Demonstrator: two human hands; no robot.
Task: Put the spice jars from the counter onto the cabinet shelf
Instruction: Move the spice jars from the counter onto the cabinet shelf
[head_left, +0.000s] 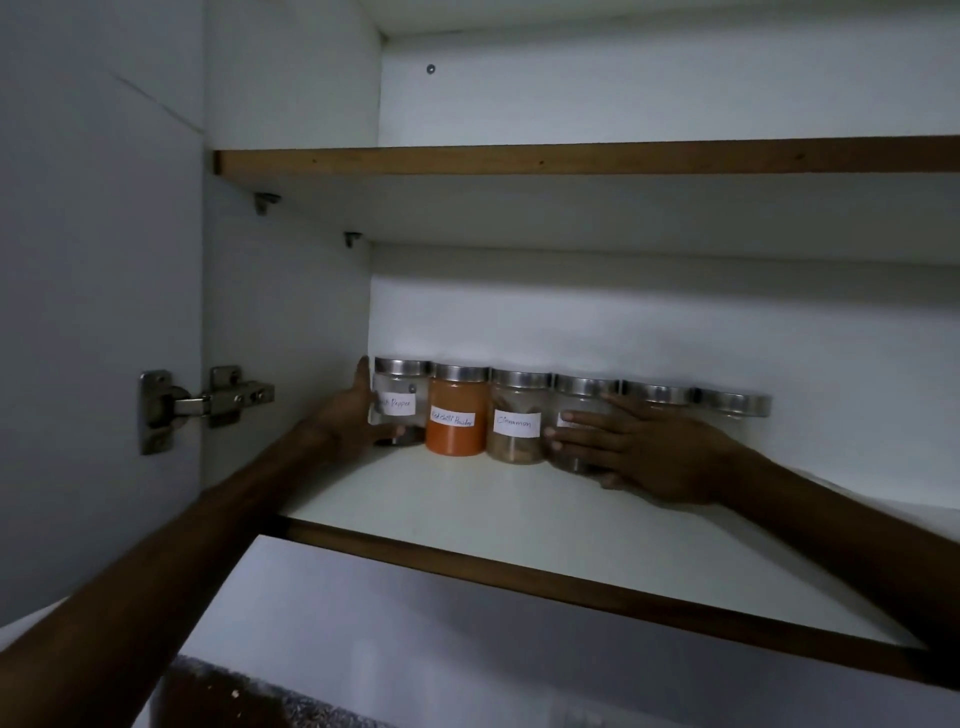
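Several glass spice jars with steel lids stand in a row at the back of the lower cabinet shelf (467, 499). My left hand (353, 421) wraps the leftmost jar, labelled black pepper (399, 397), by the cabinet's left wall. Beside it stand an orange red chilli powder jar (457, 415) and a cinnamon jar (517, 418). My right hand (649, 447) lies across the front of the fourth jar (579, 397), fingers spread and pressed on it, hiding its label. Two more jars (732, 402) sit behind my right hand, mostly hidden.
The upper shelf (571, 158) overhangs the jars. The open cabinet door (78, 312) with its metal hinge (202, 402) stands at the left. A speckled dark countertop (249, 701) shows at the bottom edge. The shelf's front half is bare white board.
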